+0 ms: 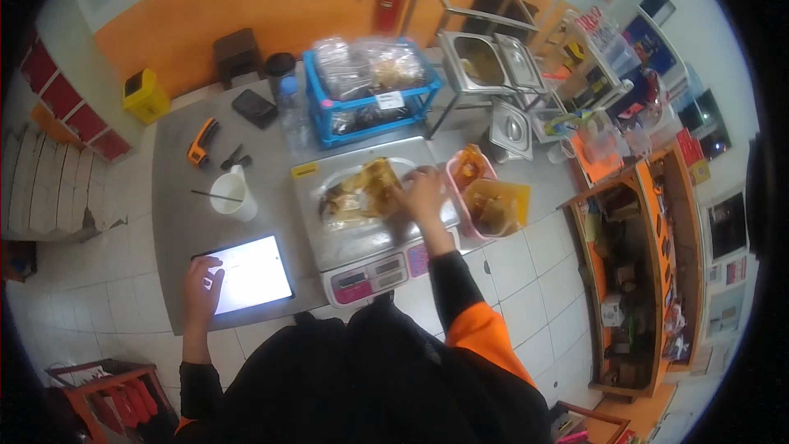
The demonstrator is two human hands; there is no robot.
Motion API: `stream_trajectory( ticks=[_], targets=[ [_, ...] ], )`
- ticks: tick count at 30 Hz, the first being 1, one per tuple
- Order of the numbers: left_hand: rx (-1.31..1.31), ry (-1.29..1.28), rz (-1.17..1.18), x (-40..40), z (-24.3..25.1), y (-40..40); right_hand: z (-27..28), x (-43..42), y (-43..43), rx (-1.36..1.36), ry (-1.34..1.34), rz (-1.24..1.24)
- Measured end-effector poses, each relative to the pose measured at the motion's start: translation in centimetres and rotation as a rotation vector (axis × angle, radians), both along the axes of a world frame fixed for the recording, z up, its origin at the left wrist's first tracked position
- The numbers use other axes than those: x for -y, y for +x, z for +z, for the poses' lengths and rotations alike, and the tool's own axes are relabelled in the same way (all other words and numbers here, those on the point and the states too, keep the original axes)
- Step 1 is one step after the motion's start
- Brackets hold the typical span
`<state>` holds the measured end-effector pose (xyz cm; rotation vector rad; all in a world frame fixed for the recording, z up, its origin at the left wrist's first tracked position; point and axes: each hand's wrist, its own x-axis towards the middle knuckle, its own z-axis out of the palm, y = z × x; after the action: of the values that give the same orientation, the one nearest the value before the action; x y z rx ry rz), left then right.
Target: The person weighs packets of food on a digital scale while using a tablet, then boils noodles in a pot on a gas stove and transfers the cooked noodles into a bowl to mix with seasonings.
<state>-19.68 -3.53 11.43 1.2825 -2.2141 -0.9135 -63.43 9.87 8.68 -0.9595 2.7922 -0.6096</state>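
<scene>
My left hand [202,287] rests at the left edge of a tablet [256,274] with a lit screen, fingers bent over it. Over the steel pan of a digital scale [320,240], my right hand [424,194] reaches to the right end of clear plastic bags with brown and yellowish contents [360,194]. Blur hides whether the fingers grip a bag. Right beside the scale stands a pink plastic basket [453,182] with more filled bags, one of them yellowish [499,203].
Behind the scale stands a blue crate [370,102] of plastic bags. A white mug [234,197], an orange-black handheld tool [202,143] and a black phone-like object [254,108] lie left. Steel food pans [478,65] stand back right.
</scene>
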Motion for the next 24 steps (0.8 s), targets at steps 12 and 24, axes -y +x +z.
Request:
stream_trajectory(
  ticks=[12, 24],
  targets=[
    [-0.300, -0.125, -0.384, -5.9, 6.7, -24.3, 17.9, -8.4, -10.9, -0.532, -0.410, 0.250],
    [-0.171, -0.351, -0.573, -12.4, 5.6, -48.7, 11.3, -15.2, -22.2, -0.242, -0.319, 0.475]
  ],
)
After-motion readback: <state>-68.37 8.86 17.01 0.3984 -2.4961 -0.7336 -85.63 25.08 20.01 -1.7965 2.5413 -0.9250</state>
